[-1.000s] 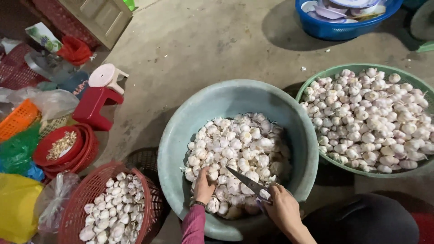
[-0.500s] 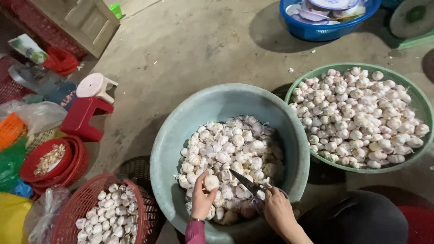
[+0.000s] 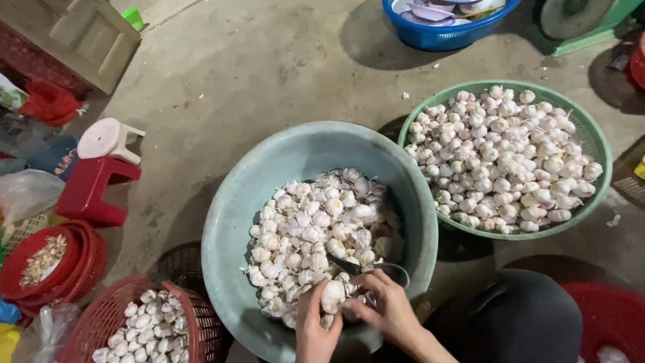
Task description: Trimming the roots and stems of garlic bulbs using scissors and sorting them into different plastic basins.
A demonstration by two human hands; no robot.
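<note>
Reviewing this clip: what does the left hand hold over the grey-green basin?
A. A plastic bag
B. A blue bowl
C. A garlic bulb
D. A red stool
C. The left hand has its fingers around a white garlic bulb above the basin, while the right hand brings a blade to it.

- A white garlic bulb (image 3: 333, 294) sat low in the frame, just left of centre, pinched between the fingers of both hands above the heap.
- A knife (image 3: 366, 269) with a dark, narrow blade lay slanted just above that bulb, its tip pointing to the upper left, its handle end hidden in the right hand.
</note>
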